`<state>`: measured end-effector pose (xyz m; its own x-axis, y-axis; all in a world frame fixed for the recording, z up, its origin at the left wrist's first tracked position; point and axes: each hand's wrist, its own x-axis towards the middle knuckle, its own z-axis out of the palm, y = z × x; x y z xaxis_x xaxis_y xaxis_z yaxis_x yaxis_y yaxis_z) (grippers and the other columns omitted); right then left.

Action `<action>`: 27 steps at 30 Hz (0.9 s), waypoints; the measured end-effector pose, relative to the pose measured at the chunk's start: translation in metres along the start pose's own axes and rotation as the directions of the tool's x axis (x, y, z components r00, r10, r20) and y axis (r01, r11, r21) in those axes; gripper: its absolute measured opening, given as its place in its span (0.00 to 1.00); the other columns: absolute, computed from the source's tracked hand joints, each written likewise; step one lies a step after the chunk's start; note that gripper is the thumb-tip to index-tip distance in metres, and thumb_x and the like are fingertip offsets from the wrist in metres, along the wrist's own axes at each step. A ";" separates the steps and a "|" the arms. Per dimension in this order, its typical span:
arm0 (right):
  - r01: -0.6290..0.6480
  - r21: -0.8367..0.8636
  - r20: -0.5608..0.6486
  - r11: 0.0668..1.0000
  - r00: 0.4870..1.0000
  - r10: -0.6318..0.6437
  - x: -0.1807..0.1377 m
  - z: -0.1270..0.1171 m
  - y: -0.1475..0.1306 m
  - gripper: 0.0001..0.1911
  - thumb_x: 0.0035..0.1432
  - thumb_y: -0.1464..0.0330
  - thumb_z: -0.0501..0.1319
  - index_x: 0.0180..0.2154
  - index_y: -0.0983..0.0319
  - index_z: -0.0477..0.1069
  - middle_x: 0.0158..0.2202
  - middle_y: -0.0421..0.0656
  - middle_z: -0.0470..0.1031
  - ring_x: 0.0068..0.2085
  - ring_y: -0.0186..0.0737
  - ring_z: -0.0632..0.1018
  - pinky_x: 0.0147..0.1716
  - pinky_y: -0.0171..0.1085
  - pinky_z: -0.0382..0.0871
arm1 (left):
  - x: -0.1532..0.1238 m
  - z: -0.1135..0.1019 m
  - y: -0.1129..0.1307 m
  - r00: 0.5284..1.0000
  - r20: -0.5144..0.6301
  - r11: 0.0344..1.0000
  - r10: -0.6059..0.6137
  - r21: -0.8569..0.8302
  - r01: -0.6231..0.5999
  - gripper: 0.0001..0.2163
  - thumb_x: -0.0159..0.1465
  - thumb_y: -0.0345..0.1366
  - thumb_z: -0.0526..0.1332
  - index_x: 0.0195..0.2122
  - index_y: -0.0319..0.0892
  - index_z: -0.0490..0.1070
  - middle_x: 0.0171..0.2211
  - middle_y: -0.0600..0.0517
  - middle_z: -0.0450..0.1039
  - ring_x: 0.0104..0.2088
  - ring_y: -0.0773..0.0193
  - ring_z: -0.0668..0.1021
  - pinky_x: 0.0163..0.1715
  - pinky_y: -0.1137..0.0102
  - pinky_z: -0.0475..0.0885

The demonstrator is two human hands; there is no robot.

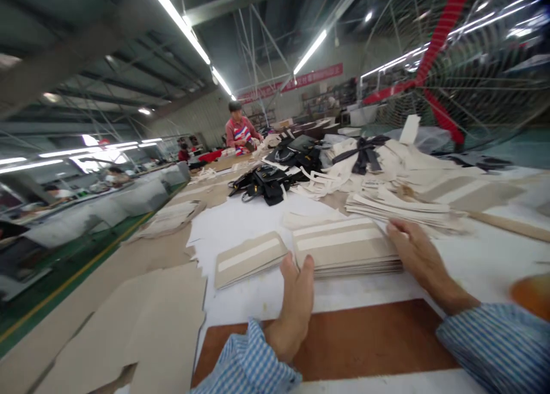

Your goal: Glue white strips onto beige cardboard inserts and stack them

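Observation:
A stack of beige panels with white strips (344,248) lies on the white table covering in front of me. My left hand (296,299) is at its left end, thumb and fingers apart, touching or almost touching the stack's edge. At the right end, my right hand (415,259) reaches its fingertips to the far right corner, fingers loosely extended. Neither hand wraps round the panels. To the left lies a smaller, lower stack of similar panels with one white strip (249,259), its near right corner close to my left fingers.
A brown board (365,339) lies nearest me. Large beige sheets (167,319) cover the left side. Behind are black strap-like pieces (268,182) and curved cream strips (399,208). A large fan (423,90) stands at the right; a person (240,130) works at the table's far end.

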<state>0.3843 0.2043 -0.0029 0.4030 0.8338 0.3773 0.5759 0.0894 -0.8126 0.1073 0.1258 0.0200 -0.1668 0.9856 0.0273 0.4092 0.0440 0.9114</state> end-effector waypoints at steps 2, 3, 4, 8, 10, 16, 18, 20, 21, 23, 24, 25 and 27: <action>0.048 -0.004 -0.064 0.999 0.997 -0.049 -0.001 -0.001 0.001 0.28 0.60 0.51 0.53 0.50 0.63 0.74 0.55 0.60 0.76 0.58 0.61 0.75 0.58 0.59 0.69 | -0.009 -0.016 -0.006 0.996 -0.024 0.990 0.090 0.112 -0.087 0.31 0.72 0.49 0.55 0.71 0.37 0.54 0.71 0.37 0.58 0.71 0.51 0.63 0.70 0.55 0.62; 0.077 -0.004 -0.085 0.997 0.993 -0.077 -0.001 -0.001 0.002 0.28 0.60 0.51 0.53 0.49 0.64 0.74 0.54 0.60 0.76 0.57 0.62 0.75 0.56 0.59 0.70 | -0.010 -0.027 -0.010 0.990 -0.025 0.975 0.140 0.178 -0.133 0.29 0.71 0.46 0.59 0.69 0.40 0.59 0.69 0.39 0.61 0.70 0.51 0.64 0.70 0.56 0.62; 0.109 -0.003 -0.098 0.994 0.989 -0.109 -0.002 0.000 0.002 0.27 0.59 0.51 0.53 0.48 0.63 0.74 0.53 0.60 0.76 0.57 0.62 0.75 0.54 0.58 0.72 | -0.009 -0.041 -0.013 0.982 -0.020 0.952 0.186 0.249 -0.175 0.26 0.68 0.42 0.62 0.66 0.42 0.64 0.68 0.41 0.63 0.69 0.52 0.66 0.70 0.56 0.62; 0.238 -0.007 -0.126 0.971 0.963 -0.237 -0.006 0.003 0.001 0.23 0.58 0.50 0.53 0.43 0.59 0.74 0.50 0.56 0.78 0.55 0.59 0.76 0.51 0.55 0.74 | 0.025 -0.103 -0.031 0.963 0.023 0.811 0.267 0.535 -0.238 0.13 0.66 0.32 0.66 0.52 0.42 0.75 0.57 0.44 0.73 0.62 0.51 0.71 0.68 0.50 0.62; 0.292 -0.015 -0.133 0.956 0.947 -0.291 -0.008 0.005 0.001 0.22 0.59 0.50 0.53 0.42 0.58 0.74 0.48 0.53 0.79 0.54 0.58 0.77 0.51 0.55 0.74 | 0.047 -0.129 -0.041 0.965 0.046 0.728 0.256 0.648 -0.224 0.11 0.69 0.35 0.67 0.51 0.40 0.75 0.54 0.46 0.75 0.59 0.50 0.74 0.63 0.46 0.67; 0.418 -0.051 -0.104 0.907 0.901 -0.421 -0.006 0.010 0.013 0.16 0.60 0.52 0.54 0.38 0.54 0.74 0.45 0.51 0.80 0.51 0.59 0.78 0.52 0.58 0.74 | 0.076 -0.159 -0.059 0.962 0.179 0.511 0.205 0.819 -0.261 0.11 0.71 0.43 0.67 0.47 0.40 0.76 0.51 0.47 0.76 0.51 0.54 0.78 0.53 0.53 0.76; 0.441 -0.065 -0.089 0.895 0.891 -0.446 -0.005 0.011 0.018 0.14 0.61 0.53 0.55 0.38 0.53 0.74 0.44 0.51 0.80 0.51 0.59 0.79 0.56 0.58 0.71 | 0.076 -0.161 -0.058 0.955 0.222 0.451 0.194 0.845 -0.288 0.12 0.71 0.44 0.66 0.46 0.40 0.76 0.51 0.47 0.76 0.51 0.54 0.78 0.53 0.53 0.76; 0.455 -0.074 -0.070 0.887 0.885 -0.460 -0.004 0.011 0.022 0.13 0.61 0.54 0.55 0.38 0.52 0.74 0.43 0.51 0.80 0.51 0.59 0.79 0.58 0.57 0.70 | 0.075 -0.161 -0.054 0.947 0.263 0.393 0.186 0.863 -0.318 0.12 0.71 0.45 0.66 0.46 0.40 0.76 0.51 0.47 0.76 0.51 0.55 0.78 0.53 0.53 0.76; 0.457 -0.077 -0.060 0.886 0.885 -0.462 -0.003 0.011 0.025 0.13 0.62 0.54 0.55 0.38 0.51 0.74 0.43 0.50 0.80 0.51 0.59 0.79 0.57 0.57 0.71 | 0.074 -0.161 -0.052 0.941 0.284 0.364 0.182 0.870 -0.333 0.12 0.71 0.45 0.66 0.46 0.40 0.76 0.51 0.47 0.76 0.51 0.55 0.79 0.53 0.53 0.76; 0.456 -0.084 -0.044 0.886 0.886 -0.461 -0.003 0.011 0.029 0.13 0.62 0.54 0.55 0.38 0.51 0.74 0.43 0.50 0.81 0.50 0.59 0.79 0.56 0.57 0.72 | 0.074 -0.161 -0.048 0.930 0.323 0.303 0.175 0.881 -0.363 0.12 0.72 0.45 0.66 0.46 0.40 0.76 0.51 0.47 0.76 0.51 0.55 0.79 0.53 0.53 0.76; 0.454 -0.088 -0.038 0.887 0.888 -0.458 -0.002 0.011 0.031 0.13 0.62 0.55 0.55 0.38 0.51 0.74 0.43 0.50 0.81 0.50 0.59 0.80 0.55 0.57 0.72 | 0.074 -0.161 -0.047 0.925 0.339 0.271 0.172 0.886 -0.375 0.12 0.72 0.45 0.65 0.46 0.40 0.76 0.51 0.47 0.76 0.51 0.55 0.79 0.53 0.53 0.76; 0.450 -0.091 -0.032 0.889 0.891 -0.454 -0.002 0.011 0.033 0.12 0.62 0.55 0.55 0.37 0.51 0.74 0.43 0.50 0.81 0.50 0.59 0.80 0.54 0.57 0.73 | 0.074 -0.160 -0.047 0.920 0.353 0.241 0.170 0.891 -0.386 0.12 0.72 0.44 0.65 0.46 0.40 0.76 0.50 0.47 0.76 0.51 0.55 0.79 0.53 0.53 0.77; 0.439 -0.096 -0.018 0.893 0.896 -0.443 -0.002 0.011 0.035 0.11 0.61 0.55 0.55 0.38 0.50 0.74 0.43 0.49 0.81 0.49 0.58 0.80 0.53 0.55 0.74 | 0.075 -0.157 -0.048 0.912 0.376 0.183 0.164 0.897 -0.403 0.11 0.73 0.43 0.64 0.47 0.40 0.76 0.50 0.47 0.77 0.51 0.55 0.79 0.53 0.53 0.77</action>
<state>0.3959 0.2123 -0.0375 0.1189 0.6982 0.7059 0.7599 0.3936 -0.5173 -0.0655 0.1722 0.0425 0.2525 0.9674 0.0197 0.9465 -0.2427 -0.2127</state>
